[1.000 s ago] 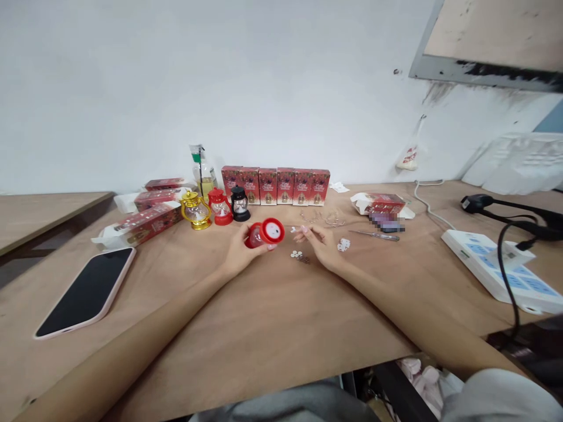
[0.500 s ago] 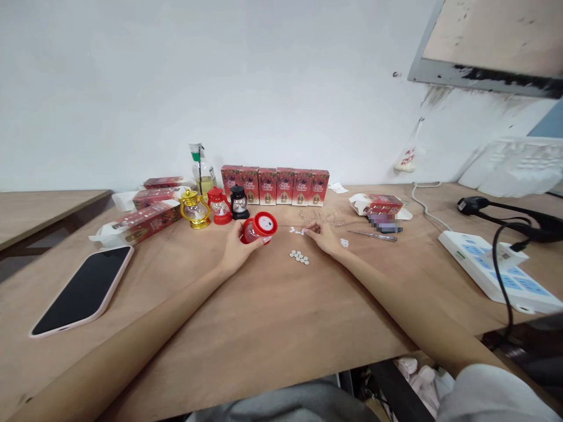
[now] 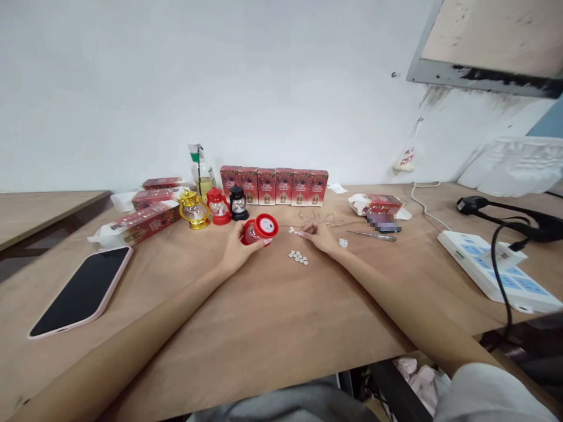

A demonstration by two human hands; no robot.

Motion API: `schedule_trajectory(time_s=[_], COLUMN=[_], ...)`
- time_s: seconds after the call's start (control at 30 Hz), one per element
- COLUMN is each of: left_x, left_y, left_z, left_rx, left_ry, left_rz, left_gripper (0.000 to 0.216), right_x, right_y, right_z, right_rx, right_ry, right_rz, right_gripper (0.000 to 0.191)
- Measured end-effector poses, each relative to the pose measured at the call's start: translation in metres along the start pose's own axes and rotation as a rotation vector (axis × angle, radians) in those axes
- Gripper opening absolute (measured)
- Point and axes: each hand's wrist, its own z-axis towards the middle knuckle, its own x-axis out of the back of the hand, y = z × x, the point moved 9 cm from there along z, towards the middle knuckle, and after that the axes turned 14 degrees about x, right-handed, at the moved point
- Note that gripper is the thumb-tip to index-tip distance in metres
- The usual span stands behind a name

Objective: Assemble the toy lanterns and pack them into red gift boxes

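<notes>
My left hand [image 3: 237, 249] is closed round a small red lantern [image 3: 260, 228] lying on its side, its white-centred base facing me. My right hand [image 3: 319, 237] rests on the wooden table [image 3: 264, 328] just to the right, fingertips pinched near a tiny white piece [image 3: 292, 231]. A small cluster of button batteries [image 3: 298, 257] lies just in front of the hands. A white scrap [image 3: 342, 242] sits beside my right wrist.
Gold [image 3: 192, 211], red [image 3: 217, 206] and black [image 3: 238, 203] lanterns stand before a row of red boxes [image 3: 275, 186]. More red boxes [image 3: 141, 223] lie left, a phone [image 3: 81, 291] near left. A screwdriver [image 3: 373, 235], wire hooks [image 3: 323, 218] and a power strip [image 3: 492, 269] lie right.
My right hand has reached farther forward and lowered onto the table by the white piece. My left hand has lowered the red lantern slightly toward the table.
</notes>
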Motion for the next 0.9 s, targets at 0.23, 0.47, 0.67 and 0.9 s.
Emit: schedule_trajectory(time_s=[0.23, 0.47, 0.67, 0.9], left_x=[0.000, 0.000, 0.000, 0.003], left_y=[0.000, 0.000, 0.000, -0.002], left_z=[0.000, 0.000, 0.000, 0.000], left_rx=[0.006, 0.002, 0.014, 0.016], left_ry=[0.001, -0.009, -0.004, 0.009], left_rz=[0.016, 0.016, 0.011, 0.016], left_gripper=[0.051, 0.052, 0.054, 0.050], right_x=[-0.002, -0.001, -0.006, -0.030], right_y=[0.002, -0.010, -0.007, 0.006], right_z=[0.001, 0.000, 0.003, 0.030], right_rx=[0.006, 0.086, 0.121, 0.088], right_ry=[-0.006, -0.017, -0.028, -0.070], right_rz=[0.001, 0.023, 0.076, 0.107], right_gripper=[0.016, 0.009, 0.022, 0.029])
